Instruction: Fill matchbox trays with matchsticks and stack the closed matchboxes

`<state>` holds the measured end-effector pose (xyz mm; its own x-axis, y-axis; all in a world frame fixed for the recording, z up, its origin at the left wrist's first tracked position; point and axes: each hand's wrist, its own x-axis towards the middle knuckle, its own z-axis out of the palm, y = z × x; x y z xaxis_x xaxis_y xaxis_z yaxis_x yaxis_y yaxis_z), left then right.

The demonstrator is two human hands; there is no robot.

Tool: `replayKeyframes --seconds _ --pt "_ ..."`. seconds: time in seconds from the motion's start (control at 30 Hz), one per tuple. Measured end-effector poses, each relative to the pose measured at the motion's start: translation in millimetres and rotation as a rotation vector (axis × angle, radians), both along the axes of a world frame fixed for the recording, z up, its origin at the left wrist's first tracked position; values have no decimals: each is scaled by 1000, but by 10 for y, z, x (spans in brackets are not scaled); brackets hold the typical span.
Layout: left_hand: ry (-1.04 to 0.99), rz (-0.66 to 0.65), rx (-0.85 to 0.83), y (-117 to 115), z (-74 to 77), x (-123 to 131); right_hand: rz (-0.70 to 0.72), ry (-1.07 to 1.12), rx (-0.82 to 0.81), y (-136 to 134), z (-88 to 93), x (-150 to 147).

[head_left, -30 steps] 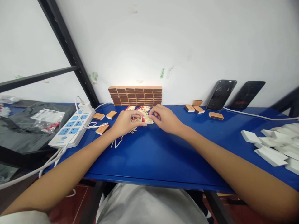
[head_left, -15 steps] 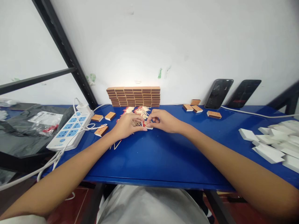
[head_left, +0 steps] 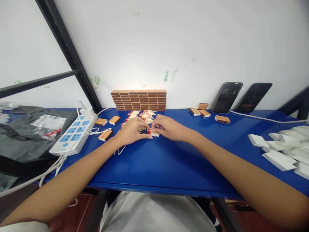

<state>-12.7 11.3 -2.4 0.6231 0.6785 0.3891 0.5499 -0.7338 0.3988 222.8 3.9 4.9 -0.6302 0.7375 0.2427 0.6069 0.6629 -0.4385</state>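
Note:
My left hand (head_left: 131, 130) and my right hand (head_left: 167, 127) meet over a small white matchbox tray (head_left: 153, 132) filled with red-tipped matches on the blue table (head_left: 169, 161). Both hands have their fingers curled and pinched at the tray's ends. Just behind the hands lies a loose heap of matches (head_left: 141, 115). A few single matches (head_left: 121, 149) lie under my left wrist. A stacked wall of brown matchboxes (head_left: 139, 100) stands against the white wall behind the heap.
A white and blue power strip (head_left: 72, 135) with cables lies at left, with loose brown matchboxes (head_left: 105, 125) beside it. More matchboxes (head_left: 209, 115) and two dark phones (head_left: 238, 96) sit at back right. White trays (head_left: 282, 149) pile at far right. A black frame post (head_left: 70, 58) rises at left.
Both hands have drawn the filled tray a little toward me, away from the match heap. Their grip looks the same.

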Motion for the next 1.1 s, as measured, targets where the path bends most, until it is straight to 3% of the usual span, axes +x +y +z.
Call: replayKeyframes --seconds 0.37,0.53,0.6,0.7,0.8,0.87,0.93,1.0,1.1 --pt "-4 -80 77 13 -37 8 -52 27 -12 79 -112 50" --pt "30 -77 100 36 -72 -5 -144 22 -28 160 111 162" --pt "22 -76 104 47 -81 -9 -262 -54 -19 221 286 390" --pt "0 -76 110 46 -73 -11 -563 -310 -24 296 533 994" --pt "-27 -79 104 23 -49 -4 -775 -442 -122 320 632 1651" --pt "-32 -81 96 5 -39 10 -875 -453 -59 340 572 1905" --pt "-32 -72 97 -8 -40 26 -861 -378 39 389 427 1931" --pt "-49 -50 103 -14 -48 36 -794 -306 49 460 243 1776" --pt "-79 -12 114 -14 -56 32 -856 -452 119 554 13 1465"
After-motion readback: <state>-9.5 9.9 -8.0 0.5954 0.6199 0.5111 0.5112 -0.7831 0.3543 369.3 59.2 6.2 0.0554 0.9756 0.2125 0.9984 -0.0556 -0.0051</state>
